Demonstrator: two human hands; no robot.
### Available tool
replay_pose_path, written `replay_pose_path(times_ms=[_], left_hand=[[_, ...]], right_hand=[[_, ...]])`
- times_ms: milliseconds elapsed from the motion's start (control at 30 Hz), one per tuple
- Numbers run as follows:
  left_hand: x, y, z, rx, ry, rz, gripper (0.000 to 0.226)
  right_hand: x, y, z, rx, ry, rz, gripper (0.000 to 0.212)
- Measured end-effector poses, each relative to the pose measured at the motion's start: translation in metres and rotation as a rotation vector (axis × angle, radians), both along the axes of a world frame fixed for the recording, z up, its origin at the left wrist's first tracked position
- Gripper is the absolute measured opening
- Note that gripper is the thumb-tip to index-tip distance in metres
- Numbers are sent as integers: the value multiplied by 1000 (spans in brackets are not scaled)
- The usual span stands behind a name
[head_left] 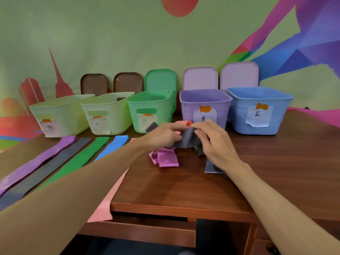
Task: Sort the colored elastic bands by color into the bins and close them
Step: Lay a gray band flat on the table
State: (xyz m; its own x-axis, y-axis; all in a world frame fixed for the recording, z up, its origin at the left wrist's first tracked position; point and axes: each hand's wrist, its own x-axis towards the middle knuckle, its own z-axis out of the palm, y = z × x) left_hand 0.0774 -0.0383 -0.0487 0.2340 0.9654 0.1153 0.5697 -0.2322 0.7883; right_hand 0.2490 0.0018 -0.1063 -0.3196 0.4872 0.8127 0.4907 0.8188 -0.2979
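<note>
A grey elastic band [185, 139] is being pinched between the curled fingers of the left hand [163, 134] and right hand [213, 142], above a magenta band [166, 158].

The desk [174, 188] has a reddish-brown wood grain. The left bin [60, 115] and second bin [108, 111] are pale yellow-green, the third bin [149, 107] mint green, the fourth bin [204, 102] lilac, the fifth bin [257, 100] light blue. Every white label [257, 117] has orange tape [261, 107]. Behind are brown lids [93, 84], a green lid [160, 80] and pale lilac lids [200, 78]. There is a purple band [36, 161], dark grey band [51, 166], green band [86, 155], blue band [114, 146], pink band [108, 199], magenta band [165, 157] and crumpled grey band [187, 138].
</note>
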Motion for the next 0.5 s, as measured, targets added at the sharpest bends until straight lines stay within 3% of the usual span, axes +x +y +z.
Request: replay_pose_path(times_ms=[67, 167, 267, 400, 500], left_hand=[[-2, 5, 0, -15, 109, -28, 26], [-10, 16, -1, 168, 274, 39, 8], [-16, 27, 3, 376, 474, 152, 16], [-10, 30, 20, 670, 597, 220, 19], [-5, 27, 30, 767, 665, 221, 19]], right_hand=[[4, 1, -1, 10, 12, -69, 29], [7, 5, 0, 21, 60, -129, 25], [11, 10, 0, 16, 48, -211, 14], [15, 12, -5, 8, -44, -306, 15], [23, 14, -7, -48, -39, -348, 12]])
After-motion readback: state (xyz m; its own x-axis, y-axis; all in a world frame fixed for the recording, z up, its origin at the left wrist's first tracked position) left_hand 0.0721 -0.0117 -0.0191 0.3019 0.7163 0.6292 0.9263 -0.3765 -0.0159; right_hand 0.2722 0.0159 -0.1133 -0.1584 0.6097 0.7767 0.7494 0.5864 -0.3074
